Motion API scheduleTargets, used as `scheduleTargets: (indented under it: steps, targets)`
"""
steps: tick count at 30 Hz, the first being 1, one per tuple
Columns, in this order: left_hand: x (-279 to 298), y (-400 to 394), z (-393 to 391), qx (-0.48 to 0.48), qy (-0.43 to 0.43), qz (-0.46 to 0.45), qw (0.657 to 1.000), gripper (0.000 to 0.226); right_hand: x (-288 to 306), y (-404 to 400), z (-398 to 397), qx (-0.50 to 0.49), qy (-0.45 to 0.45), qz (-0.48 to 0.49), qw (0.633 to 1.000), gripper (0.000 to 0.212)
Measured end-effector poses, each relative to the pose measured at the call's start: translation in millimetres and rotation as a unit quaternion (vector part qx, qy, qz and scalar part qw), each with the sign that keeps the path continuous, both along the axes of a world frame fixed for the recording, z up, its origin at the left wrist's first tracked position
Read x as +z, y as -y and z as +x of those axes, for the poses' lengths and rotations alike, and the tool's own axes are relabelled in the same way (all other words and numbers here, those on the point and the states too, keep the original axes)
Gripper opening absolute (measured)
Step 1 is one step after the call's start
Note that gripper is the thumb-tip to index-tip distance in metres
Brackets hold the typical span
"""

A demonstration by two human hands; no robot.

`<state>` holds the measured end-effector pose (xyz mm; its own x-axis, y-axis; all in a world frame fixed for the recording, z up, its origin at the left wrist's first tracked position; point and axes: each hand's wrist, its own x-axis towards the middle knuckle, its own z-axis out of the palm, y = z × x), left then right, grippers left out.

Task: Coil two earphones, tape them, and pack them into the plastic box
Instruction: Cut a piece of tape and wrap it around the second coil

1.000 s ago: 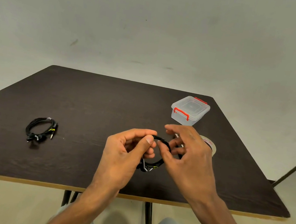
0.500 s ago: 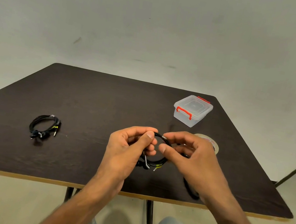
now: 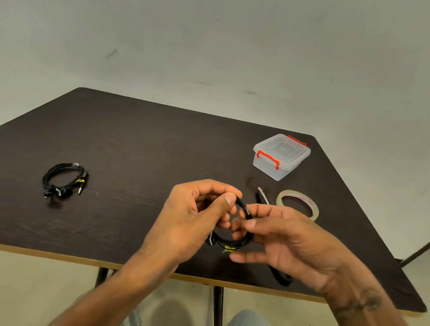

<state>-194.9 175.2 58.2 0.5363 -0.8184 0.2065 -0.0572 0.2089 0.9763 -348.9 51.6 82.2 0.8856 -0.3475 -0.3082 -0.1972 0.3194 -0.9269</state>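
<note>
Swinging outward since half a second ago, the right hand (image 3: 288, 246) now shows its palm, uncovering the scissors (image 3: 264, 196) and more of the tape roll (image 3: 297, 204) behind it. Its thumb and forefinger pinch the right side of a black coil (image 3: 235, 242), the other fingers spread loosely below. Gripping the coil's upper left is the left hand (image 3: 194, 215), thumb pressed over the strands and fingers curled behind. Held just above the bench (image 3: 140, 151) near the middle of its front edge, the coil shows a yellow-marked section at the bottom. Scissor handles poke out below the right hand, close to the front edge. A lidded clear box (image 3: 281, 156) with red clasps stands near the far right corner, beyond the tape. At the left side of the bench, well apart from the hands, lies a second coil (image 3: 65, 179), already bundled, its plug at the right.
</note>
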Motion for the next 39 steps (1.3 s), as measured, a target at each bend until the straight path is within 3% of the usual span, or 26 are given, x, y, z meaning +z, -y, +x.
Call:
scheduleTargets:
  steps: [8, 10, 13, 17, 21, 24, 27, 29, 30, 33, 34, 37, 39]
  targets:
    - [-1.5, -0.9, -10.5, 0.019, 0.006, 0.016, 1.0, 0.015, -3.5, -9.9, 4.4, -0.008, 0.026, -0.022, 0.999, 0.016]
    - [-1.6, -2.1, -10.7, 0.025, -0.003, 0.018, 1.0, 0.015, -4.5, -12.3, 3.3, -0.033, 0.01, -0.092, 0.995, 0.018]
    - [-0.5, -5.0, -8.3, 0.031, -0.038, 0.024, 0.999, 0.015, -7.5, -15.0, -0.3, -0.081, -0.04, -0.265, 0.96, 0.019]
    - [-1.6, -4.5, -6.5, 0.052, -0.063, 0.031, 0.996, 0.013, -16.9, -25.3, 1.1, -0.186, -0.032, -0.452, 0.872, 0.048]
    - [-2.2, -4.0, -11.4, 0.06, -0.083, 0.04, 0.994, 0.012, -31.7, -36.4, 9.3, -0.225, 0.005, -0.666, 0.711, 0.047]
    - [-1.0, -4.6, -14.6, 0.058, -0.091, 0.039, 0.993, 0.011, -38.6, -36.7, 15.0, -0.24, -0.009, -0.756, 0.608, 0.041]
    - [-1.6, -4.2, -17.8, 0.054, -0.095, 0.038, 0.993, 0.012, -41.4, -37.8, 22.9, -0.255, -0.019, -0.78, 0.572, 0.036]
    - [-2.8, -3.2, -18.2, 0.058, -0.091, 0.034, 0.994, 0.012, -40.0, -38.7, 27.8, -0.274, -0.046, -0.743, 0.609, 0.029]
    - [-3.4, -2.7, -17.0, 0.064, -0.084, 0.031, 0.994, 0.012, -37.0, -38.2, 28.9, -0.288, -0.065, -0.698, 0.653, 0.024]
    - [-6.4, -4.1, -9.9, 0.086, -0.057, 0.027, 0.994, 0.011, -30.9, -29.3, 24.8, -0.277, -0.04, -0.459, 0.843, 0.015]
    - [-7.6, -4.9, -8.0, 0.085, -0.051, 0.026, 0.995, 0.011, -26.8, -27.6, 22.4, -0.253, -0.021, -0.389, 0.885, 0.014]
    - [-11.9, -7.7, -3.9, 0.072, -0.028, 0.021, 0.997, 0.013, -16.7, -23.9, 16.2, -0.191, 0.01, -0.159, 0.968, 0.016]
    - [-12.6, -8.7, -3.5, 0.056, -0.004, 0.011, 0.998, 0.014, -12.2, -20.2, 12.1, -0.133, -0.004, -0.021, 0.991, 0.029]
